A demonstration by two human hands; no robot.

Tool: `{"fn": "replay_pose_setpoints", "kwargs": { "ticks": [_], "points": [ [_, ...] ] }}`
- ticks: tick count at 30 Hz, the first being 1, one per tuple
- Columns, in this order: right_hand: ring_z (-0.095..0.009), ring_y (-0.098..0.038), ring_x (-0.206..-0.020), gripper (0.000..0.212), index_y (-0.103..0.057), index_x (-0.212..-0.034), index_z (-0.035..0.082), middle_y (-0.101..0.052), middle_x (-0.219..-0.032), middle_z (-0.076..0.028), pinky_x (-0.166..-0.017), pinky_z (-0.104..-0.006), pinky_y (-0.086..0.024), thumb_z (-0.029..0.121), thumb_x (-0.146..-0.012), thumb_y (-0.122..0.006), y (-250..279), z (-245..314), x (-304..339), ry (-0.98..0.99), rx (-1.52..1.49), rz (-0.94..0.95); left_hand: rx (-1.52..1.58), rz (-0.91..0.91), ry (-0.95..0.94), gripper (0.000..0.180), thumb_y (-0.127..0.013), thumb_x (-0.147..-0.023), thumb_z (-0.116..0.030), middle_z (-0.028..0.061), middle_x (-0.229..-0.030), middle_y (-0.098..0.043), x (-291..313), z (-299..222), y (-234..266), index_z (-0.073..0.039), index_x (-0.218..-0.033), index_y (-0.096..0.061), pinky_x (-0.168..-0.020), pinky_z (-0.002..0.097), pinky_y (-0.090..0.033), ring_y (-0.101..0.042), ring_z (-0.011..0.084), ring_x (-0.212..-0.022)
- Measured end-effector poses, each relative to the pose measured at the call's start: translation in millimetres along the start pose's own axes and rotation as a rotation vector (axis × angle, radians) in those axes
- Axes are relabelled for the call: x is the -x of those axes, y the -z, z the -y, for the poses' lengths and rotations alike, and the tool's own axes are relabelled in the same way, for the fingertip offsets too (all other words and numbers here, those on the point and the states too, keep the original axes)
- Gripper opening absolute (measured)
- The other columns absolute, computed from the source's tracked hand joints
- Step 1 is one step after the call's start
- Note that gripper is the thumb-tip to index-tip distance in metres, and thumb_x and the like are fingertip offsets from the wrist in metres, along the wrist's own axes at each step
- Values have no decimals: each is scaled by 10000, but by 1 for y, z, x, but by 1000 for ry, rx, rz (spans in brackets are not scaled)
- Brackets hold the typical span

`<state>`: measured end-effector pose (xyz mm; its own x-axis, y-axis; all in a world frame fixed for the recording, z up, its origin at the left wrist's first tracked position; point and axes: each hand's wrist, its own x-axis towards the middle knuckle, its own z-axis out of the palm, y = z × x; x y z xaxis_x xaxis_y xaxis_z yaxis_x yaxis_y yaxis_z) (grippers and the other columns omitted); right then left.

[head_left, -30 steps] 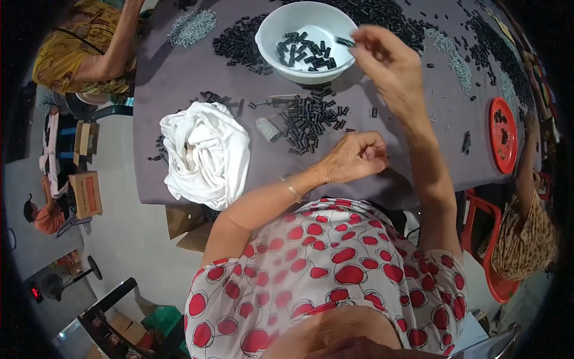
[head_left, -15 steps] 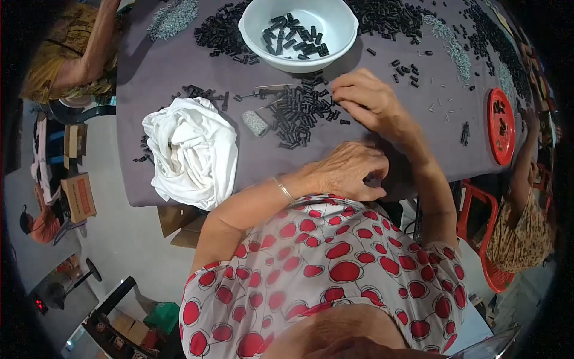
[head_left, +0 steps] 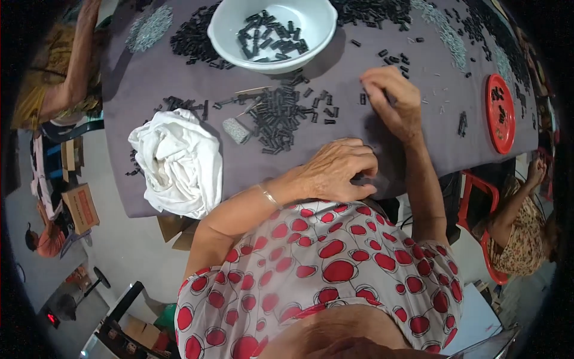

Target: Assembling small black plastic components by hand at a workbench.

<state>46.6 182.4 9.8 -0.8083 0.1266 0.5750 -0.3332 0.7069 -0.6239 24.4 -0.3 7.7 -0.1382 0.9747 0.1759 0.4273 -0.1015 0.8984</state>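
Observation:
My left hand (head_left: pixel 344 170) rests at the table's front edge, its fingers curled toward the thumb. A dark spot shows between them, too small to name. To its right and farther in, my right hand (head_left: pixel 393 102) hovers over the cloth with fingers loosely bent and apart from the thumb. Just left of those fingertips lies a single short black plastic tube (head_left: pixel 363 99). A heap of similar black tubes (head_left: pixel 278 119) spreads to the left, with several strays along its right side. Beside that heap sits a small grey speckled block (head_left: pixel 236 130).
A white bowl (head_left: pixel 326 45) holding black tubes stands behind the heap. White cloth (head_left: pixel 176 164) lies bunched at left. Thin rods and more black parts (head_left: pixel 179 105) lie behind it. A red plate (head_left: pixel 501 140) is at right, silvery pieces (head_left: pixel 149 29) at back left. Other people sit at both sides.
My right hand has drawn away from the heap toward the right, and the lone tube now shows beside it. The left hand stays curled near the edge. The whole view has shifted slightly.

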Motion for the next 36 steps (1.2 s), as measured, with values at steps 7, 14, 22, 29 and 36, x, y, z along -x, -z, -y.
{"fn": "replay_pose_setpoints", "kwargs": {
  "ticks": [7,14,22,29,36],
  "points": [
    [-85,-538,-662,68,-624,-812,-21,-604,-772,-38,-579,-202,-432,26,-802,-576,5,-5,6,-330,-199,-307,-14,-2,-55,204,-694,-645,-140,63,-740,-552,-3,-3,2,-47,-749,-545,-646,353,-425,-527,269,-725],
    [-124,-444,-565,143,-543,-793,-22,-553,-723,-86,-525,-268,-360,116,-829,-537,32,-2,-35,-534,-878,-775,6,-35,78,169,-661,-709,-124,57,-764,-562,-8,-13,6,-31,-799,-553,-598,321,-443,-544,229,-700],
    [-134,-421,-518,150,-521,-739,95,-500,-633,-24,-492,-276,-353,227,-809,-535,34,-22,-49,-554,-1327,-1030,-314,-228,-210,406,-596,-764,-109,199,-1187,-438,-6,-38,-16,9,-1135,-480,-890,421,-399,-447,375,-1079],
    [-128,-388,-508,187,-499,-707,108,-469,-615,-8,-492,-272,-324,269,-798,-531,19,-34,-46,-535,-1582,-1108,-336,-317,-368,310,-675,-696,-56,168,-1038,-494,-8,-32,-49,8,-969,-543,-828,380,-427,-501,309,-934],
    [-132,-383,-496,192,-496,-706,112,-466,-603,-11,-493,-272,-323,280,-792,-529,17,-47,-36,-219,-1833,-797,30,-568,7,385,-699,-692,-78,137,-1070,-469,-21,-46,-55,-5,-1015,-503,-840,362,-404,-478,283,-942]
  ]
}}
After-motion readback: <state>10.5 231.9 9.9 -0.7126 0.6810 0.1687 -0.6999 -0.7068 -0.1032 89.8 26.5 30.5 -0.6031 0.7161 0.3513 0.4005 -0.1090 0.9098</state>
